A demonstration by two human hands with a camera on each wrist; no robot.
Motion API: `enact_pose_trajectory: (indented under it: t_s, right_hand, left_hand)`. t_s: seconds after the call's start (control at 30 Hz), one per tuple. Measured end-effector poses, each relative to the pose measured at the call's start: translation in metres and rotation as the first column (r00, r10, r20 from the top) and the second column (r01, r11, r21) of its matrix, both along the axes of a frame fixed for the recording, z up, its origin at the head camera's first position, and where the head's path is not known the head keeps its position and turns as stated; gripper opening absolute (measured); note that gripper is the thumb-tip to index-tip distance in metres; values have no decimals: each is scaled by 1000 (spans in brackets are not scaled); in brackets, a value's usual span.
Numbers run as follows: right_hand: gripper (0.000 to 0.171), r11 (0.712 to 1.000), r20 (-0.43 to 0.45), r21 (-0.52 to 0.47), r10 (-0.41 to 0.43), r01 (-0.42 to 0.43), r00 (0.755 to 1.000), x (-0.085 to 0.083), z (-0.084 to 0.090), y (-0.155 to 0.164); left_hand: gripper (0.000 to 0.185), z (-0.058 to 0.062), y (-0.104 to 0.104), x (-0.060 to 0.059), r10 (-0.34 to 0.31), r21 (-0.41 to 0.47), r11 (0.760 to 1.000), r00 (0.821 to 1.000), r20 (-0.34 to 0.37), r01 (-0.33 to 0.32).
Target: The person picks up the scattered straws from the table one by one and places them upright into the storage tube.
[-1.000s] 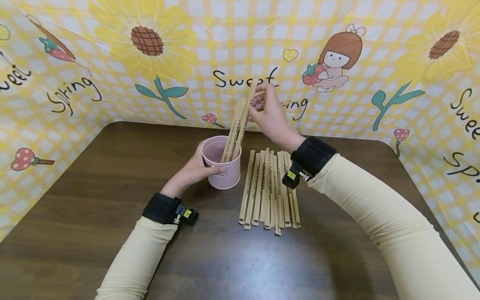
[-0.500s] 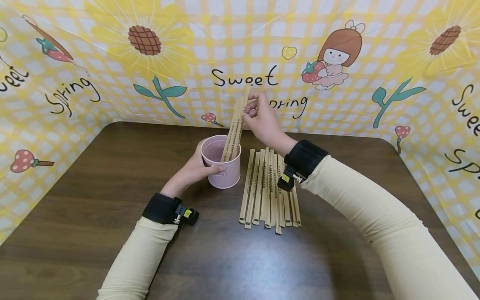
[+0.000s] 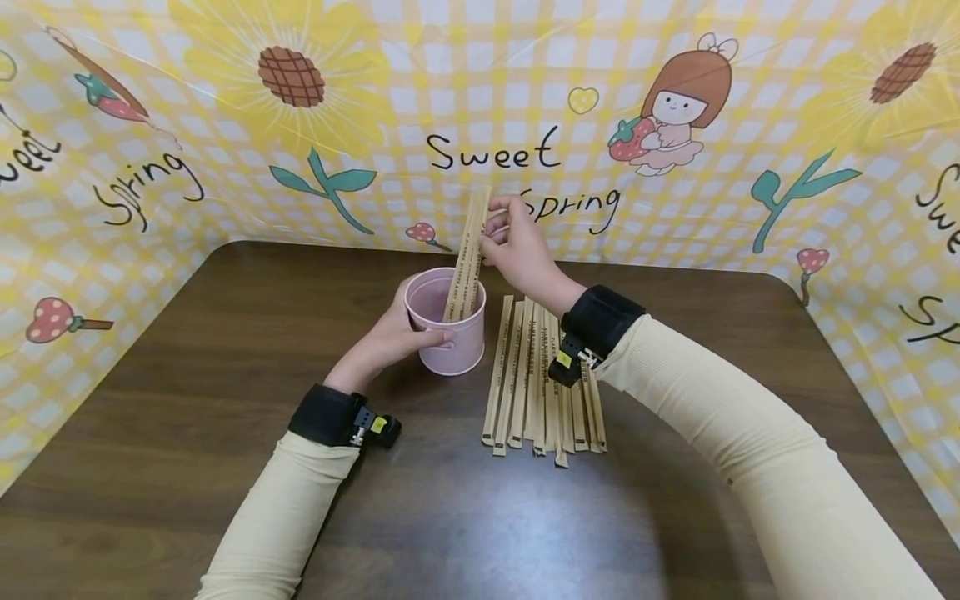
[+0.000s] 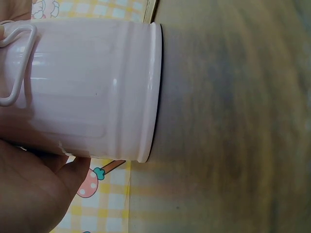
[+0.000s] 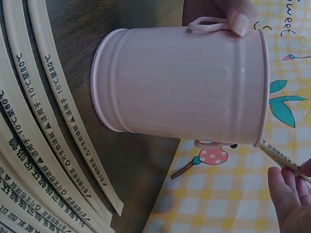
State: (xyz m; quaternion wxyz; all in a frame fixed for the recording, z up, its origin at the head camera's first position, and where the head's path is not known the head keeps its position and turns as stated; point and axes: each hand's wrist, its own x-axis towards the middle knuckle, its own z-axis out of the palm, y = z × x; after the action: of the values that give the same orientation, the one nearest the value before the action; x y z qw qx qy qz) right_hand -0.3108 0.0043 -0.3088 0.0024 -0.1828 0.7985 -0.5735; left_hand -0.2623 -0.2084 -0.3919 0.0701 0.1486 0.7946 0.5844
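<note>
We are seeing our left hand [image 4: 34,194] gripping the pink bucket [image 4: 92,87], which is standing on the dark wooden table [image 4: 233,97], its wire handle [image 4: 17,63] lying against the wall.

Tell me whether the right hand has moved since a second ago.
Yes. The right hand has come down and left toward the pink cup, judged against the "Sweet" lettering, lowering the wrapped chopsticks into the cup.

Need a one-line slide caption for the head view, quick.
Left hand grips pink cup while right hand lowers wrapped chopsticks into it.
</note>
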Motion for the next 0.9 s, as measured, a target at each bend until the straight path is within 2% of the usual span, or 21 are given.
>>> enact_pose_trajectory:
  t_s: [0.3, 0.63, 0.9]
  right_hand:
    - [49, 999, 27, 28, 27, -28, 999, 2, -2, -2]
    - [48, 999, 41, 42, 32, -33, 999, 2, -5, 2]
    - [50, 993, 32, 108, 48, -51, 998, 5, 3, 18]
  left_hand:
    - [97, 1, -1, 0, 16, 12, 1000, 1000, -3, -16]
    - [96, 2, -1, 2, 1, -13, 1000, 1000, 7, -1]
    - [96, 2, 0, 3, 10, -13, 1000, 1000, 5, -10]
